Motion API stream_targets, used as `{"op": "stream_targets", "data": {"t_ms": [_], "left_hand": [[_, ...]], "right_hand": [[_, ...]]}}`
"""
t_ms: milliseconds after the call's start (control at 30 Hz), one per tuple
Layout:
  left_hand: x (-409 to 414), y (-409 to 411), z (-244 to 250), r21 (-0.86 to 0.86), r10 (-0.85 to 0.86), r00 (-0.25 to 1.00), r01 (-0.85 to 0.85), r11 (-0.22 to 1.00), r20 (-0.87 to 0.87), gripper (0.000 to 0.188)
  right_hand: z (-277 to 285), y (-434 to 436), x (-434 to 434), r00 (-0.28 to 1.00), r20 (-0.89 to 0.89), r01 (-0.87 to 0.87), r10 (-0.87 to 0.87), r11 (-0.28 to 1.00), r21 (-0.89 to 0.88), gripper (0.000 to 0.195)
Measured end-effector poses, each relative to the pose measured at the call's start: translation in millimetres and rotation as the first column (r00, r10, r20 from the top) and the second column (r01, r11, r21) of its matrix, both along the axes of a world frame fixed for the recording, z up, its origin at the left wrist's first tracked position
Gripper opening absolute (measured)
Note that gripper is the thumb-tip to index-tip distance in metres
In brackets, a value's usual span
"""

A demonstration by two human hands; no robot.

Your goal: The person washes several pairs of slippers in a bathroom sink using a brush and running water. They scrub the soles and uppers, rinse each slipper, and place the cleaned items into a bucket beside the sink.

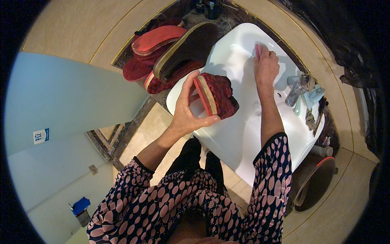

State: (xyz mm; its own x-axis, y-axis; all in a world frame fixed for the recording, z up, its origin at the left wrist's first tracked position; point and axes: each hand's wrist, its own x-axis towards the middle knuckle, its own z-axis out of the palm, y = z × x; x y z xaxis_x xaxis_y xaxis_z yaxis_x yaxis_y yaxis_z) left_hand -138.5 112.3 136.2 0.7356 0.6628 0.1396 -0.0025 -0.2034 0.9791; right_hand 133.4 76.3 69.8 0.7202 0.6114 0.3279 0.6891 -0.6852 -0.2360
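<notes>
My left hand (189, 109) grips a dark red fabric slipper (218, 94) with a pale and red sole edge, held on its side above the near left rim of a white sink (225, 140). Over the far part of the basin, my right hand (266, 65) is closed around a small pink object (258, 51), perhaps a scrubbing brush; the fingers hide most of it. Several red slippers lie piled left of the sink, and one with a dark sole (189, 45) leans on top of them.
A metal faucet (295, 91) stands at the sink's right side, beside a light blue brush (313, 97) and a pale green handle (298, 106). A dark bucket (317, 184) is at the lower right. Dark bottles (212, 10) stand behind. A frosted glass panel (70, 94) rises at left.
</notes>
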Motion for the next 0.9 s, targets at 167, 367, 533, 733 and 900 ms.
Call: {"op": "stream_targets", "data": {"t_ms": [167,367,533,733,900], "left_hand": [[0,1,4,-0.058,0.052,0.998,-0.053,0.997,-0.031,0.113],[14,-1,8,-0.01,0.083,0.996,-0.083,0.996,-0.032,0.116],[21,-4,11,0.145,0.119,0.988,-0.105,0.984,-0.098,0.123],[18,7,29,0.248,0.008,0.95,0.073,0.966,-0.312,0.122],[23,22,34,0.44,-0.054,0.944,0.202,0.875,-0.326,0.108]], "right_hand": [[14,-21,-28,0.688,-0.634,0.189,0.352,0.757,0.625,0.04],[79,-71,-112,0.009,-0.634,0.616,0.773,0.495,0.613,0.035],[84,-63,-136,0.607,-0.491,0.074,0.625,0.571,0.818,0.026],[75,-69,-137,0.634,-0.513,0.143,0.579,0.563,0.814,0.025],[74,-73,-124,0.701,-0.291,-0.147,0.651,0.531,0.835,0.036]]}}
